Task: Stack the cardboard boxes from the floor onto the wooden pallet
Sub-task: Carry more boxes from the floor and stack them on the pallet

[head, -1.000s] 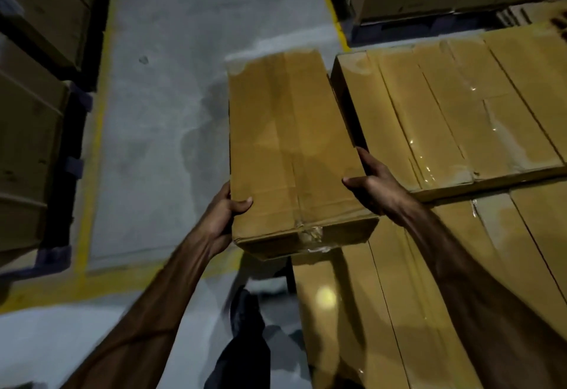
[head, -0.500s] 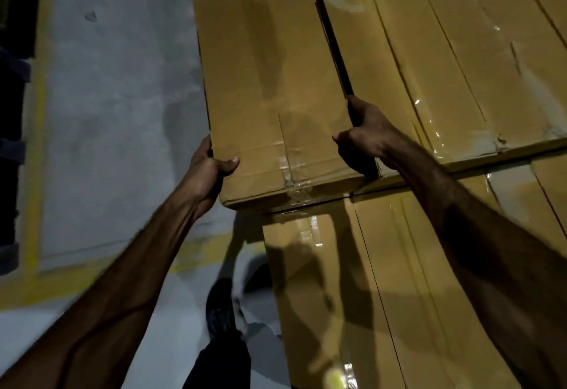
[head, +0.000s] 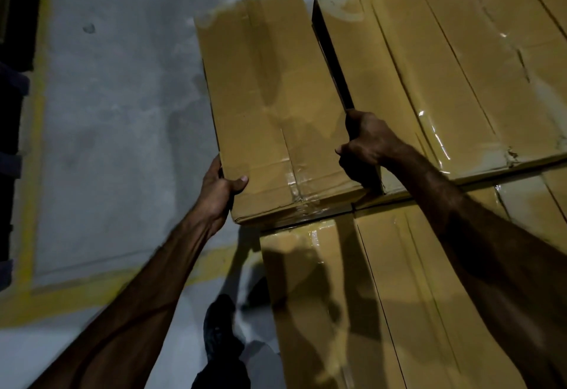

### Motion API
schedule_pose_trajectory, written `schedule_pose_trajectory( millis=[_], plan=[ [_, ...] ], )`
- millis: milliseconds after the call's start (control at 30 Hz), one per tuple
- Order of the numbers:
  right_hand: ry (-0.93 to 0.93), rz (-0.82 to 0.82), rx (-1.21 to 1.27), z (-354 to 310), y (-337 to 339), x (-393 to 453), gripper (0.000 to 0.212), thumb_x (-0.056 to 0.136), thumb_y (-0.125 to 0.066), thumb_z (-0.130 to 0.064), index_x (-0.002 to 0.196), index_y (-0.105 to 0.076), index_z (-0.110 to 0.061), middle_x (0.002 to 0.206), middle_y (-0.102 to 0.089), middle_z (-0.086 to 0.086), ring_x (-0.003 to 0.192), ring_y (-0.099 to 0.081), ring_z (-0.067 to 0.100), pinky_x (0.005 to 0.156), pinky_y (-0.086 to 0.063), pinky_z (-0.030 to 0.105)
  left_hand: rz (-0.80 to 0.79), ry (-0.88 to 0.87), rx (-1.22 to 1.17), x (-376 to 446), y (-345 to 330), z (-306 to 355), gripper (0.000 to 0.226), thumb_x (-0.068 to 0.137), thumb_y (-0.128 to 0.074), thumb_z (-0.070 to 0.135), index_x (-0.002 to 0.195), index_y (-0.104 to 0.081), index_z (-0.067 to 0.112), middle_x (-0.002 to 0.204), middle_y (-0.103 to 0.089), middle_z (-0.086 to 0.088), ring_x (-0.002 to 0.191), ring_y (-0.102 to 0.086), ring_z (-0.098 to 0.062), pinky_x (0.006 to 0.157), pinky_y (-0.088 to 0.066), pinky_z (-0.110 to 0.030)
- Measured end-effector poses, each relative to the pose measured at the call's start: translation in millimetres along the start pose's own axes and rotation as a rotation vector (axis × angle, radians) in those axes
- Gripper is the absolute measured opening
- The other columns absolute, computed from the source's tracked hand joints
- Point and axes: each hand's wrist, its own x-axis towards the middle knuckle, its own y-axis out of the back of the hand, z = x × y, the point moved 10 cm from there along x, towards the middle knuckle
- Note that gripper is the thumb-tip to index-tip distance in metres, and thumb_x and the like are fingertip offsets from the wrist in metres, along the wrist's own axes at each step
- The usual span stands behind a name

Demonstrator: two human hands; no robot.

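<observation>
You've got the long cardboard box (head: 276, 106) pinned between both hands at its near end. Your left hand (head: 216, 195) wraps the near left corner, thumb flat on the top face, fingers curled under the side. Your right hand (head: 366, 149) is clamped on the right edge, its fingers tucked into the dark gap between this box and the upper stacked box (head: 445, 75) beside it. So each grip is closed tight on the cardboard, and the box runs away from you, lengthways, between them. Its near edge sits over the lower layer of boxes (head: 383, 296), and its left side hangs out above the grey floor (head: 116, 128). Clear tape shines along the seams. Whether the box is resting fully on the layer beneath, I can't tell. Your shoe (head: 219, 324) shows below on the floor, by the yellow line (head: 76, 293).
</observation>
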Motion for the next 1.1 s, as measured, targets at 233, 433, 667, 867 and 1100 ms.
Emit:
schedule_pose_trajectory(
  millis=[233, 433, 667, 867, 1100],
  plan=[
    [0.05, 0.057, -0.176, -3, -1, 4, 0.069, 0.076, -0.094, -0.032, 0.13, -0.059, -0.007, 0.139, -0.042, 0.017, 0.126, -0.051, 0.041, 0.11, -0.05, 0.05, 0.024, -0.012, 0.031, 7, 0, -9, 0.069, 0.09, -0.064, -0.013, 0.15, -0.051, 0.019, 0.136, -0.068, -0.004, 0.127, -0.063, -0.024, 0.11, -0.052, -0.048],
    [0.05, 0.077, -0.187, 4, -3, 9, 0.077, 0.079, -0.093, -0.03, 0.139, -0.054, -0.003, 0.141, -0.037, 0.018, 0.132, -0.047, 0.043, 0.115, -0.045, 0.047, 0.024, -0.024, 0.045, 8, 1, -12, 0.072, 0.089, -0.065, -0.013, 0.152, -0.05, 0.019, 0.137, -0.068, -0.003, 0.127, -0.064, -0.022, 0.111, -0.052, -0.049],
    [0.045, 0.089, -0.169, 3, -2, 8, 0.057, 0.078, -0.093, -0.028, 0.119, -0.058, -0.007, 0.134, -0.039, 0.014, 0.123, -0.053, 0.037, 0.109, -0.051, 0.046, 0.005, -0.029, 0.045, 5, -3, -12, 0.072, 0.091, -0.065, -0.012, 0.152, -0.05, 0.023, 0.137, -0.068, -0.001, 0.127, -0.064, -0.022, 0.11, -0.052, -0.051],
    [0.065, 0.097, -0.201, 11, -3, 5, 0.048, 0.078, -0.092, -0.028, 0.104, -0.054, -0.015, 0.129, -0.042, 0.014, 0.113, -0.056, 0.036, 0.098, -0.055, 0.043, 0.01, -0.04, 0.051, 0, -5, -17, 0.072, 0.091, -0.065, -0.012, 0.152, -0.05, 0.023, 0.139, -0.067, -0.002, 0.128, -0.063, -0.022, 0.111, -0.051, -0.052],
    [0.056, 0.093, -0.166, 17, -3, 3, 0.046, 0.07, -0.096, -0.029, 0.081, -0.052, -0.023, 0.114, -0.058, 0.016, 0.097, -0.064, 0.039, 0.083, -0.06, 0.044, 0.006, -0.042, 0.06, 0, -6, -20, 0.074, 0.09, -0.069, -0.009, 0.154, -0.049, 0.024, 0.14, -0.065, -0.002, 0.129, -0.062, -0.023, 0.11, -0.051, -0.054]
  ],
)
